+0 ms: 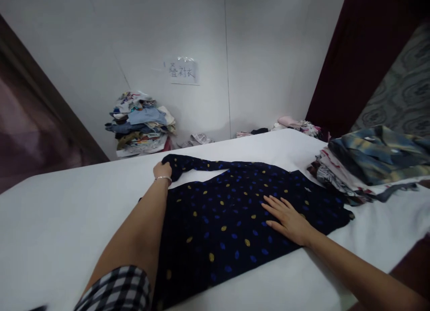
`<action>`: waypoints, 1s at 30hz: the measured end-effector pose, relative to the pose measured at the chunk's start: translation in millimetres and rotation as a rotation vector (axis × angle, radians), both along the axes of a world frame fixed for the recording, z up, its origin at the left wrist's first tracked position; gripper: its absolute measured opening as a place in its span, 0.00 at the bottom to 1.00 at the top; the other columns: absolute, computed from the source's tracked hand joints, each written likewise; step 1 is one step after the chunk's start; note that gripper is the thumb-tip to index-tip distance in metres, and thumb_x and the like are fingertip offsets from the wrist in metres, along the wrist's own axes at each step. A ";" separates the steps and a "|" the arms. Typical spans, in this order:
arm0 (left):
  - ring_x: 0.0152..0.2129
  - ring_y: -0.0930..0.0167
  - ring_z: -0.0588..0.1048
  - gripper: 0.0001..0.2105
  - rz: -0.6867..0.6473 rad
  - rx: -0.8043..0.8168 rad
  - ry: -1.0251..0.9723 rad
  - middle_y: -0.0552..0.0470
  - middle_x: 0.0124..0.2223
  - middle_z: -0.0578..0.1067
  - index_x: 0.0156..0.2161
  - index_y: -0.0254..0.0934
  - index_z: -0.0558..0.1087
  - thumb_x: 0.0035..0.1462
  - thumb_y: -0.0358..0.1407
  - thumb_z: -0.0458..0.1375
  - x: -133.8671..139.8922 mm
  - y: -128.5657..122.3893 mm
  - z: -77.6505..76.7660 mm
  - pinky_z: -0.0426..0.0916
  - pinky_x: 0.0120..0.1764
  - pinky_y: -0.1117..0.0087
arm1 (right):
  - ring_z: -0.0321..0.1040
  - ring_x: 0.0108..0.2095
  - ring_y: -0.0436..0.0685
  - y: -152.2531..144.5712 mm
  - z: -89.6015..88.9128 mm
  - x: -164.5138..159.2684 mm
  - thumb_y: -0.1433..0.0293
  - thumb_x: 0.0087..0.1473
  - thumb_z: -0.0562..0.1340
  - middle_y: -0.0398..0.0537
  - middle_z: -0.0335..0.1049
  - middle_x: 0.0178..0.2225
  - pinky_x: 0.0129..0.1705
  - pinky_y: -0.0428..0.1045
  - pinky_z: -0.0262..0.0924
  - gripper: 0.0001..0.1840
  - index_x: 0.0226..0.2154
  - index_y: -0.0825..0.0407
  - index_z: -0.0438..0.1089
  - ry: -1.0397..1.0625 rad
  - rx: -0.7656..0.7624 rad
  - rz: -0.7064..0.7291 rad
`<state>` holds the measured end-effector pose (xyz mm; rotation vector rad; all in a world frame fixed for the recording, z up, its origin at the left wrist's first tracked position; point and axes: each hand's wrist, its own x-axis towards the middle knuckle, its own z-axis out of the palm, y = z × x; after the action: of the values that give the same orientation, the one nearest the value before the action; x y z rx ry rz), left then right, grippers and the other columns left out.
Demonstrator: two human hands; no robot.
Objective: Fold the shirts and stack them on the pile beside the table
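Observation:
A dark navy shirt (221, 217) with blue and yellow leaf-like spots lies spread on the white-covered table (83, 203). At its far left side, my left hand (162, 171) is closed round the end of a sleeve; a bracelet circles that wrist. The sleeve runs rightward along the shirt's far edge, with a strip of white table showing between it and the body. Flat on the shirt's right half rests my right hand (285, 219), fingers stretched out and slightly spread. My left forearm covers part of the shirt's left edge.
Folded clothes (141, 123) form a tall pile beyond the table at left. More garments (298, 125) lie behind the far right edge. A plaid shirt (379, 154) tops a heap on the table's right side. A handwritten paper sign (182, 71) hangs on the wall.

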<state>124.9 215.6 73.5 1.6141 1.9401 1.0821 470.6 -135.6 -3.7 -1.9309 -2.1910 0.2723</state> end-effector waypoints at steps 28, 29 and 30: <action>0.40 0.64 0.75 0.15 -0.826 0.600 0.626 0.51 0.46 0.77 0.49 0.43 0.72 0.60 0.30 0.49 -1.0 -291.4 134.1 0.70 0.42 0.64 | 0.72 0.48 0.62 -2.3 81.4 -110.1 0.50 0.56 0.60 0.52 0.67 0.53 0.47 0.63 0.68 0.50 0.68 0.36 0.29 1.457 -0.280 0.077; 0.38 0.65 0.76 0.15 -0.904 0.587 0.663 0.50 0.45 0.77 0.48 0.43 0.72 0.60 0.29 0.49 2.4 -298.9 121.9 0.70 0.40 0.65 | 0.74 0.45 0.61 -3.9 85.1 -125.4 0.50 0.56 0.61 0.50 0.68 0.51 0.43 0.61 0.70 0.51 0.67 0.34 0.27 1.580 -0.328 0.115; 0.37 0.66 0.76 0.14 -0.980 0.591 0.683 0.50 0.43 0.77 0.46 0.42 0.73 0.60 0.28 0.48 6.4 -305.3 110.1 0.70 0.37 0.66 | 0.74 0.43 0.60 -4.8 88.3 -137.9 0.52 0.55 0.62 0.48 0.69 0.48 0.40 0.59 0.71 0.50 0.67 0.34 0.28 1.683 -0.364 0.127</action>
<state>131.3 -89.8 183.6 3.0590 0.7741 0.7185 332.7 -140.4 84.6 -0.8008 -1.0304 1.6140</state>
